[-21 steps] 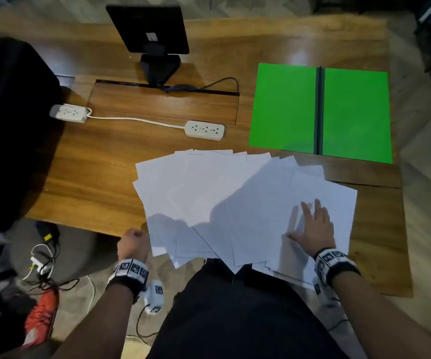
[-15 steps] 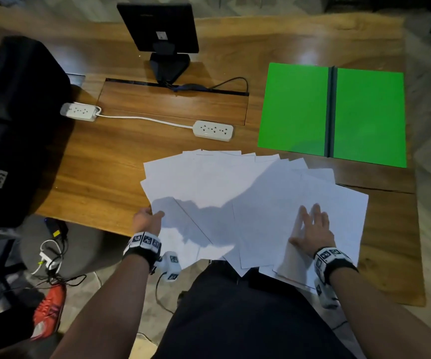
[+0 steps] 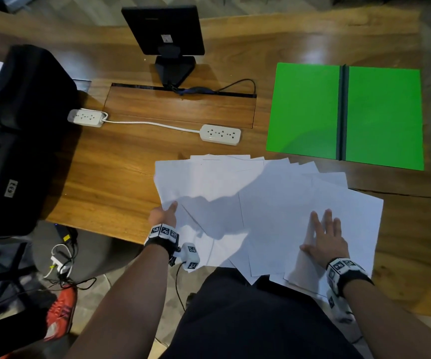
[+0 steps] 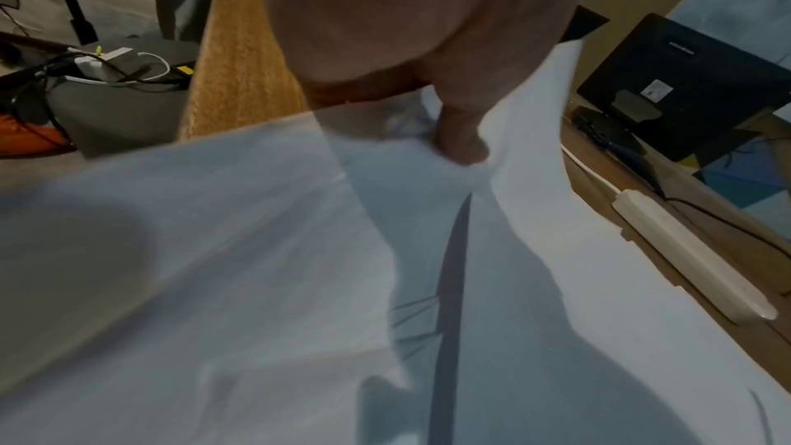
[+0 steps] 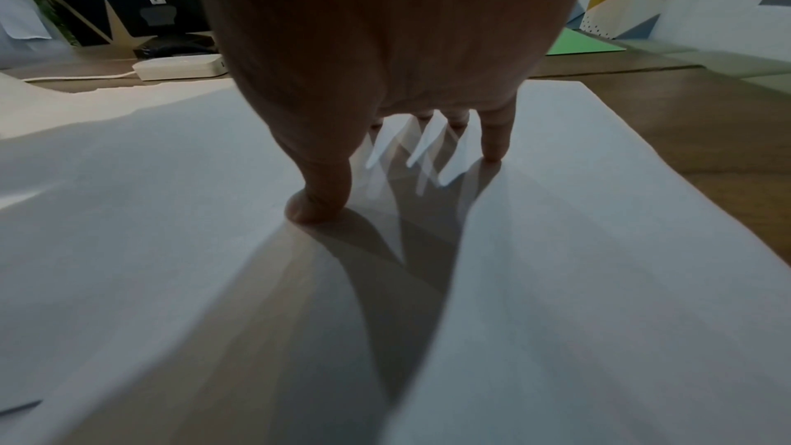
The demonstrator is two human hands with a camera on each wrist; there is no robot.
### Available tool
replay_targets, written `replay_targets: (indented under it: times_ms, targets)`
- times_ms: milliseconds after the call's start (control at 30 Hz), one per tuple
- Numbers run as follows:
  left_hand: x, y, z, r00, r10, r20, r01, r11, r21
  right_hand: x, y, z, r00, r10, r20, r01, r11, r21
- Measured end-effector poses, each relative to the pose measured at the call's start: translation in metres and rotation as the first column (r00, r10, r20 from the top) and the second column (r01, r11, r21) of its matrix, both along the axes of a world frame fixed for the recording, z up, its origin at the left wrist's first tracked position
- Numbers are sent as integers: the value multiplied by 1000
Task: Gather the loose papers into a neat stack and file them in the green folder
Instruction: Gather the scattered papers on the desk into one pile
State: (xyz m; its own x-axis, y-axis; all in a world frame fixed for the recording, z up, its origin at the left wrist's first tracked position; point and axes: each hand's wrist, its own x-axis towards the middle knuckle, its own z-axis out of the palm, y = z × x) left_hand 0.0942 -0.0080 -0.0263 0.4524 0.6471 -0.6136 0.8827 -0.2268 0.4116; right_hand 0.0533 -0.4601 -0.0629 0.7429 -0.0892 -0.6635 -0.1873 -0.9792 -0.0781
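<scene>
Several loose white papers (image 3: pixel 235 182) lie fanned across the near part of the wooden desk (image 3: pixel 111 182), some hanging over its front edge. My left hand (image 3: pixel 169 209) pinches the left edge of the fan; in the left wrist view its thumb (image 4: pixel 460 144) lies on top of a lifted sheet (image 4: pixel 530 154). My right hand (image 3: pixel 324 237) lies flat on the right sheets with fingers spread, and its fingertips (image 5: pixel 492 148) press the papers (image 5: pixel 599 215). The green folder (image 3: pixel 305 112) lies spread open at the back right, apart from the papers.
A black monitor (image 3: pixel 165 29) stands at the back centre. Two white power strips (image 3: pixel 221 134) (image 3: pixel 86 117) joined by a cable lie behind the papers. A black bag (image 3: pixel 23 99) sits at the left. Cables and an orange shoe (image 3: pixel 61 312) are on the floor.
My left hand came up from below the desk's front edge to the left edge of the papers and took hold of it. My right hand stayed flat on the sheets.
</scene>
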Motion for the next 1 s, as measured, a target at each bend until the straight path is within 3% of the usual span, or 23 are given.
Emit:
replay_targets:
  times_ms: [167, 300, 433, 833, 1000]
  targets:
    - [2, -6, 1, 999, 45, 19, -44, 997, -59, 0, 0, -2, 1000, 3, -3, -3, 1000, -10]
    - [9, -16, -6, 992, -78, 96, 92, 984, -153, -1, 0, -2, 1000, 9, 1, -9, 1000, -9]
    - [10, -20, -15, 988, -147, -43, 125, 936, -328, -1, -1, -2, 1000, -8, -11, 8, 1000, 13]
    - [22, -19, -1, 997, -76, -5, 74, 985, -157, -1, 1, -1, 1000, 2, 7, -2, 1000, 9]
    - [20, 0, -4, 998, -51, 31, 55, 986, -159, 5, 2, 6, 999, -33, 13, 33, 999, 38]
